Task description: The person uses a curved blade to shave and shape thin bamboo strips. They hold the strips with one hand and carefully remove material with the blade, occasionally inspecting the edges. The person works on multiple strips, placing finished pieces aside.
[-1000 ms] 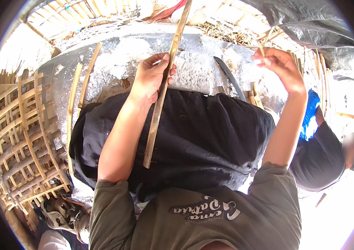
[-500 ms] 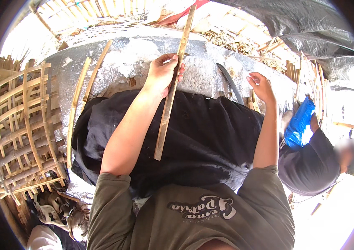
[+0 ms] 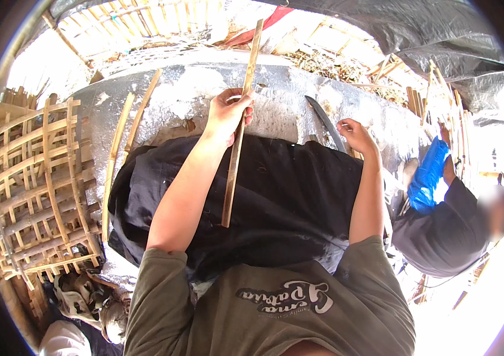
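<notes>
My left hand [image 3: 228,115] is closed round a long, flat bamboo strip [image 3: 241,139]. The strip slants upright, its lower end over the dark cloth [image 3: 287,184] across my lap and its upper end above the grey, whitish-patched surface ahead. My right hand [image 3: 357,137] is raised to the right with loosely curled fingers slightly apart, and nothing shows in it. Just left of those fingers lies a dark curved blade [image 3: 325,121], like a machete, its lower end hidden at the cloth. Two loose bamboo strips [image 3: 117,163] rest left of the cloth.
A woven bamboo lattice panel [image 3: 47,184] stands on the left, with a pale bag [image 3: 80,299] below it. At the right, another person in dark clothing [image 3: 442,234] sits beside a blue plastic bag [image 3: 428,175]. Black plastic sheeting [image 3: 430,35] hangs at upper right.
My left hand and its bamboo strip have shifted slightly left, the strip's top coming lower in view. My right hand has moved left and down, closer to the blade.
</notes>
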A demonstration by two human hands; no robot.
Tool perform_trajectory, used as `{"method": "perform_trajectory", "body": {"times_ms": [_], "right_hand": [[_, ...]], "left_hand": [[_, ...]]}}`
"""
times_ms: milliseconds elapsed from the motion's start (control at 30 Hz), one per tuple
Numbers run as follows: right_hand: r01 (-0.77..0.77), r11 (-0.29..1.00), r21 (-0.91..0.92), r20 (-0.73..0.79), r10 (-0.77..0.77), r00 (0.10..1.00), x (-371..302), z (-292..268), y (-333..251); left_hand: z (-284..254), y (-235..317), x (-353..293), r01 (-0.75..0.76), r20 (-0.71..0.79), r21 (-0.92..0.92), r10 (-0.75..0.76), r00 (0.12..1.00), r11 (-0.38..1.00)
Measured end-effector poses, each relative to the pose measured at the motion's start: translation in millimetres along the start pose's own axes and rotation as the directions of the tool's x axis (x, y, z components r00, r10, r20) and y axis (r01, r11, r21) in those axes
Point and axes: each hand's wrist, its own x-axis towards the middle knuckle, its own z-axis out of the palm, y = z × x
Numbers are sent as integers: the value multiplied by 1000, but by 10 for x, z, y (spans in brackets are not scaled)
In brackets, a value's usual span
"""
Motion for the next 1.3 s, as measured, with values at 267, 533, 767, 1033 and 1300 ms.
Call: {"method": "perform_trajectory", "body": {"times_ms": [267, 533, 767, 1033, 1300], "right_hand": [[1, 999, 49, 44, -3, 999, 71, 84, 130], [-2, 996, 90, 72, -5, 997, 146, 139, 213], [-29, 997, 67, 110, 21, 994, 140, 134, 226], [-59, 990, 130, 160, 38, 986, 46, 76, 41], [-81, 986, 145, 197, 52, 979, -39, 43, -57]], "left_hand": [[-20, 429, -197, 36, 70, -147, -26, 997, 988], [-496, 1508, -530, 95, 378, -233, 0, 926, 968], [-1148, 1763, -717, 1, 243, -175, 42, 969, 985], [-1712, 1903, -728, -267, -161, 289, 322, 933, 919], [-3330, 1215, -638, 148, -185, 983, 653, 734, 112]]}}
